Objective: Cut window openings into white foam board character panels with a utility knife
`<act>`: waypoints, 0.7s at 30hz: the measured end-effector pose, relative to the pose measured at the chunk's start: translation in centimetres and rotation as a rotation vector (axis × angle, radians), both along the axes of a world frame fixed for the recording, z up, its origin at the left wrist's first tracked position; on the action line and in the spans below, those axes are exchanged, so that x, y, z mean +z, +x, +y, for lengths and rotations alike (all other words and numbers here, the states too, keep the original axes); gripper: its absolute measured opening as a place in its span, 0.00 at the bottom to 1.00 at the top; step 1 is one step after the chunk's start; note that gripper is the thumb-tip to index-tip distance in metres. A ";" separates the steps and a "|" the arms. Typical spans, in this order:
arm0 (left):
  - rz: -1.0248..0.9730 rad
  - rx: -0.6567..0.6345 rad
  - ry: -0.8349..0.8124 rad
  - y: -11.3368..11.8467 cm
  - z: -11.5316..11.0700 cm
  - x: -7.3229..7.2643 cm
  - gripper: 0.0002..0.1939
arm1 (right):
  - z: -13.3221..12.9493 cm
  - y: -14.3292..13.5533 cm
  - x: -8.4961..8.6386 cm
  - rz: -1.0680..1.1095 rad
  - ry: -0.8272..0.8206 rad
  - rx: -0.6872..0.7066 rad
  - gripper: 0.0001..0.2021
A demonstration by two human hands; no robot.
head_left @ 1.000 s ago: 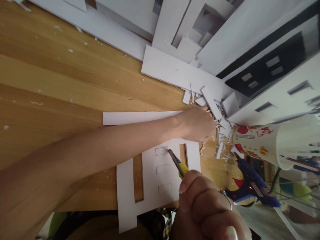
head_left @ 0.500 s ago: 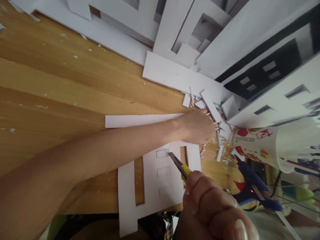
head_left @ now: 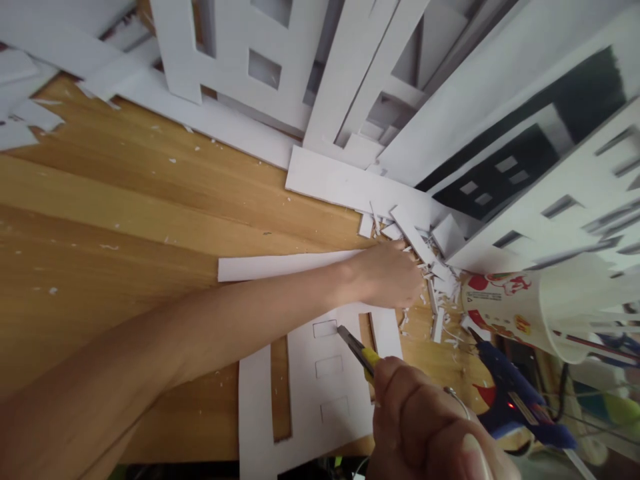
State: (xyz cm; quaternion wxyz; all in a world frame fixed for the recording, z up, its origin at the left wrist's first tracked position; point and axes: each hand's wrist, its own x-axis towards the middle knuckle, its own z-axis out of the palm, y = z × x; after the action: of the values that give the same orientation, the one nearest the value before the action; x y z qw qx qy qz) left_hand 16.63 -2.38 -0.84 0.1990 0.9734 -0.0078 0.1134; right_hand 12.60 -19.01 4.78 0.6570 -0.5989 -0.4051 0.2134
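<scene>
A white foam board point(head_left: 305, 393) with cut-out slots and several pencilled rectangles lies at the table's front edge. My left hand point(head_left: 390, 275) rests on its upper right part beside the scraps; its fingers are mostly hidden behind the back of the hand. In my right hand point(head_left: 425, 420) is a yellow utility knife point(head_left: 369, 360), gripped in closed fingers. The knife's blade tip touches the board at the right end of the top pencilled rectangle.
Small white offcuts point(head_left: 440, 283) lie right of my left hand. Beyond them are a printed paper cup point(head_left: 505, 300) and a blue glue gun point(head_left: 520, 393) with a red light. White cut-out panels point(head_left: 230, 87) stand along the back of the wooden table point(head_left: 125, 193).
The view has tilted, so everything sits lower and more of the back panels shows. Hands, knife and board hold nearly the same places relative to each other.
</scene>
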 end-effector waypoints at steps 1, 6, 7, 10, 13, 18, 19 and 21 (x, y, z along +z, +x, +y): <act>0.000 0.000 0.003 0.0 0.0 0.1 0.15 | 0.4 0.1 0.2 0.060 0.018 -0.014 0.18; -0.037 0.011 0.015 -0.2 0.0 0.1 0.15 | 2.3 1.5 0.7 0.174 -0.009 0.072 0.19; -0.038 0.007 0.020 -0.3 0.0 0.0 0.15 | 2.6 1.7 0.7 0.182 -0.002 0.067 0.19; -0.044 -0.005 0.035 -0.2 0.0 -0.2 0.15 | 3.3 1.7 0.7 0.197 -0.032 0.055 0.20; -0.055 -0.008 0.047 -0.2 0.0 -0.2 0.16 | 3.5 1.0 1.0 0.159 -0.048 -0.003 0.21; -0.036 -0.027 0.068 -0.3 0.0 0.1 0.18 | 4.0 0.8 1.4 0.054 -0.161 -0.084 0.24; -0.039 -0.027 0.073 -0.3 0.0 0.2 0.18 | 4.2 1.0 1.3 0.045 -0.195 -0.072 0.25; -0.046 -0.031 0.081 -0.3 0.0 0.0 0.17 | 4.6 1.5 1.1 0.010 -0.243 -0.023 0.25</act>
State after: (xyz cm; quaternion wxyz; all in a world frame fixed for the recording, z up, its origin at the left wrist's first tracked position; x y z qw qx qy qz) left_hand 16.32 -2.42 -0.83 0.1608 0.9775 -0.0320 0.1324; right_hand 14.06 -14.36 5.89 0.5839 -0.6777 -0.3661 0.2562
